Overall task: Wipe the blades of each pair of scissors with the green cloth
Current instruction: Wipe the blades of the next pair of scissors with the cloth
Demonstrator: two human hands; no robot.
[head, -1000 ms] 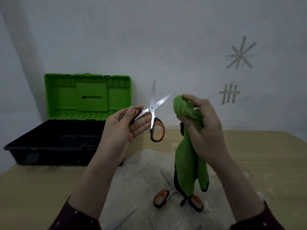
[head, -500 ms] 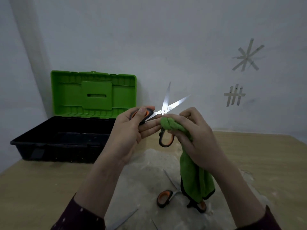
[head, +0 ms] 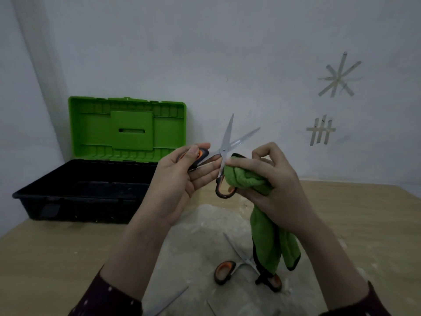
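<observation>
Open scissors (head: 224, 153) at frame centre, blades splayed upward. Left hand (head: 182, 179) pinching one orange-black handle. Right hand (head: 271, 185) clenched around bunched green cloth (head: 243, 176), wad touching the scissors just below the pivot, tail hanging. Second scissors (head: 237, 263) lower centre on table (head: 45, 258). Open toolbox (head: 95, 176) centre-left.

A light wooden table (head: 364, 224) is seen, dusted with whitish powder (head: 200, 242) at its middle. An open black toolbox with a green lid (head: 91, 197) is set at ten o'clock. Orange-and-black-handled steel scissors (head: 230, 269) are laid at six o'clock on the powder.
</observation>
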